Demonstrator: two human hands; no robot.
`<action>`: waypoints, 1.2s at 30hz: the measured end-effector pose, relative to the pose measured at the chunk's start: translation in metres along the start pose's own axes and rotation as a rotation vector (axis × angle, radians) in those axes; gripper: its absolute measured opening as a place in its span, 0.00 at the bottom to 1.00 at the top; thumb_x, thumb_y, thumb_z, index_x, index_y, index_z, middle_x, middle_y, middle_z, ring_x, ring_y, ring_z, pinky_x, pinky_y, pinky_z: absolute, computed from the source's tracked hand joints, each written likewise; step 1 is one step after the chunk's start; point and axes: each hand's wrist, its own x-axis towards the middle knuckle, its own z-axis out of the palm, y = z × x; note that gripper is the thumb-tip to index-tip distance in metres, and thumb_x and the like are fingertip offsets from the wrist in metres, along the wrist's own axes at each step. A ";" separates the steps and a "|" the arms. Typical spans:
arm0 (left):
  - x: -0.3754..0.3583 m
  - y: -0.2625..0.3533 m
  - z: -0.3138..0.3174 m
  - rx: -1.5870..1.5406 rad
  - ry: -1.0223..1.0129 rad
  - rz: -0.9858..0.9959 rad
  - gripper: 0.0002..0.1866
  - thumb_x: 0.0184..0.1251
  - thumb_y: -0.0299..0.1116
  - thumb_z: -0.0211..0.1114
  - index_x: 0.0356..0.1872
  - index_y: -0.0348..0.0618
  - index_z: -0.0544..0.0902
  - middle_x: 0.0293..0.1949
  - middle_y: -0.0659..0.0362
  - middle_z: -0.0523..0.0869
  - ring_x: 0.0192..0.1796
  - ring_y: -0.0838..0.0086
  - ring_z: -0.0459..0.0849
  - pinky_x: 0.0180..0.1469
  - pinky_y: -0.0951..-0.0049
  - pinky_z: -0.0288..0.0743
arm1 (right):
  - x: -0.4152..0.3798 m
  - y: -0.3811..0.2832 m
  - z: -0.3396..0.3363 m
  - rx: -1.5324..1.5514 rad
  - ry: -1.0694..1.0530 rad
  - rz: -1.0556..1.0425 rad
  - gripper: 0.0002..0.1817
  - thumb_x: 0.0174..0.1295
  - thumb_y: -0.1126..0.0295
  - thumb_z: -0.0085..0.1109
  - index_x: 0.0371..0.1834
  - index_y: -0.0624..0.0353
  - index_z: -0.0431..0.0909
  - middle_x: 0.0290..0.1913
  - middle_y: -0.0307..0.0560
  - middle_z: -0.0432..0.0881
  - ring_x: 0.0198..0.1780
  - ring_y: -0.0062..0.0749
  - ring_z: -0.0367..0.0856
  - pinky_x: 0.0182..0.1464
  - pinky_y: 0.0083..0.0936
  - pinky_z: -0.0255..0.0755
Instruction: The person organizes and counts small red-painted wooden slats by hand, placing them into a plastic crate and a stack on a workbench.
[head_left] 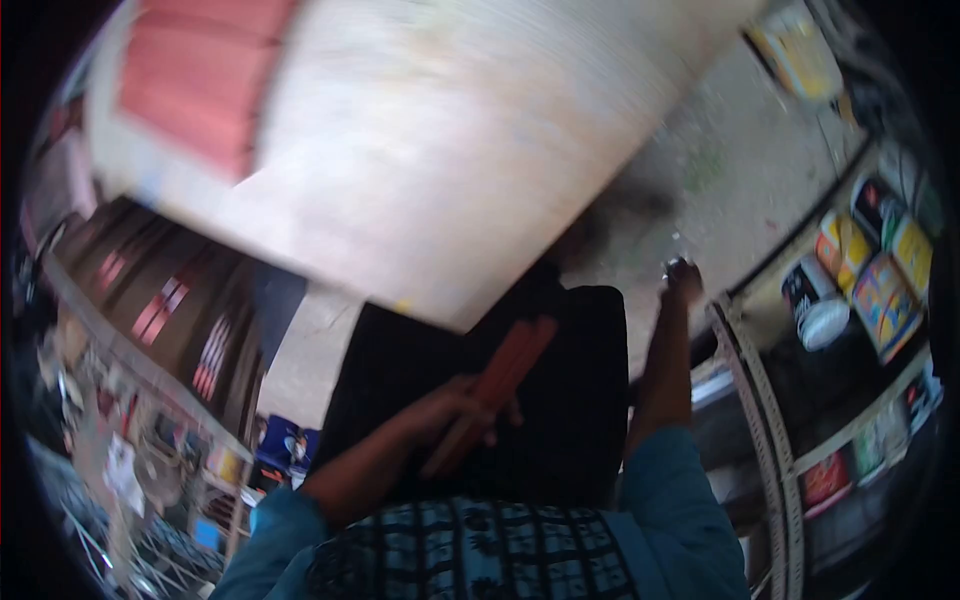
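Observation:
My left hand (pixel 455 412) is closed around a stack of flat reddish strips (pixel 510 365), held slanting over the dark cloth (pixel 585 400) on my lap. The fingers wrap the middle of the stack, and both ends stick out. Out to the right, away from the table, my right hand (pixel 684 280) is small and blurred. Its fingers look closed, with a shiny bit showing at them that I cannot make out. In front of me the pale table (pixel 450 170) bears red sheets (pixel 200 75) at its far left, smeared by motion.
Metal shelving (pixel 760 430) on the right holds several tubs and packs, among them a black and white tub (pixel 815 305). A yellow and white container (pixel 795 55) stands at the upper right. Blue packs (pixel 278 440) and cluttered racks are at the lower left.

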 end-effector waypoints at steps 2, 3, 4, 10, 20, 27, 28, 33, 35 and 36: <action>-0.002 -0.014 0.004 0.028 0.001 0.102 0.30 0.37 0.34 0.60 0.49 0.34 0.73 0.42 0.52 0.81 0.36 0.71 0.81 0.40 0.73 0.77 | -0.035 -0.083 -0.027 0.154 -0.218 0.040 0.15 0.54 0.74 0.58 0.45 0.66 0.75 0.40 0.50 0.80 0.39 0.37 0.79 0.39 0.27 0.76; -0.006 -0.018 0.010 0.042 0.002 0.155 0.31 0.36 0.34 0.59 0.49 0.34 0.73 0.44 0.52 0.81 0.39 0.71 0.81 0.40 0.72 0.77 | -0.078 -0.143 -0.023 -0.112 -0.248 -0.103 0.13 0.57 0.73 0.56 0.44 0.66 0.75 0.41 0.50 0.80 0.38 0.35 0.78 0.40 0.26 0.76; -0.015 -0.017 0.023 0.020 -0.009 0.218 0.31 0.37 0.34 0.59 0.50 0.34 0.73 0.46 0.53 0.80 0.41 0.70 0.81 0.42 0.71 0.77 | -0.101 -0.175 -0.028 -0.191 -0.345 -0.253 0.12 0.58 0.72 0.55 0.42 0.67 0.75 0.43 0.51 0.79 0.38 0.34 0.78 0.43 0.27 0.76; -0.110 -0.004 0.116 -0.200 -0.183 0.625 0.28 0.40 0.31 0.59 0.50 0.38 0.74 0.48 0.58 0.76 0.43 0.74 0.78 0.38 0.74 0.78 | -0.302 -0.344 -0.049 -0.465 -0.980 -0.654 0.05 0.56 0.80 0.54 0.29 0.60 0.68 0.41 0.49 0.77 0.45 0.25 0.73 0.49 0.23 0.67; -0.257 -0.062 0.113 -0.317 -0.305 0.792 0.31 0.46 0.29 0.58 0.58 0.45 0.71 0.43 0.57 0.81 0.40 0.71 0.83 0.34 0.78 0.78 | -0.562 -0.427 -0.068 -0.932 -1.830 -1.281 0.11 0.46 0.80 0.55 0.34 0.62 0.69 0.40 0.55 0.80 0.33 0.38 0.80 0.38 0.28 0.73; -0.329 -0.125 0.021 -0.558 -0.050 0.910 0.19 0.45 0.31 0.58 0.42 0.36 0.76 0.37 0.53 0.80 0.37 0.68 0.83 0.30 0.76 0.80 | -0.691 -0.405 -0.046 -1.046 -2.029 -1.058 0.23 0.55 0.68 0.58 0.56 0.58 0.70 0.47 0.52 0.80 0.50 0.42 0.79 0.52 0.30 0.71; -0.348 -0.137 0.006 -0.577 -0.061 0.927 0.21 0.43 0.30 0.58 0.43 0.35 0.76 0.40 0.51 0.80 0.36 0.67 0.83 0.29 0.75 0.79 | -0.702 -0.392 -0.035 -1.000 -2.068 -0.966 0.24 0.56 0.64 0.59 0.57 0.58 0.70 0.49 0.52 0.79 0.52 0.41 0.77 0.53 0.30 0.70; -0.423 -0.198 -0.062 -0.632 -0.045 1.215 0.30 0.41 0.31 0.58 0.53 0.34 0.70 0.46 0.54 0.81 0.31 0.71 0.80 0.29 0.76 0.80 | -0.757 -0.330 0.009 -1.056 -1.630 -0.980 0.34 0.58 0.57 0.60 0.66 0.55 0.60 0.61 0.56 0.68 0.66 0.42 0.60 0.60 0.36 0.61; -0.441 -0.217 -0.090 -0.706 0.015 1.143 0.30 0.41 0.32 0.58 0.53 0.38 0.70 0.46 0.55 0.81 0.28 0.72 0.78 0.30 0.76 0.79 | -0.806 -0.321 0.003 -1.129 -1.566 -0.421 0.36 0.59 0.55 0.58 0.68 0.54 0.55 0.59 0.57 0.69 0.67 0.45 0.57 0.61 0.41 0.59; -0.441 -0.224 -0.106 -0.743 0.028 1.179 0.30 0.41 0.32 0.58 0.53 0.37 0.70 0.46 0.55 0.82 0.26 0.71 0.78 0.30 0.76 0.78 | -0.810 -0.305 0.012 -1.100 -1.541 -0.245 0.38 0.59 0.64 0.59 0.70 0.51 0.49 0.57 0.55 0.69 0.60 0.48 0.67 0.56 0.42 0.66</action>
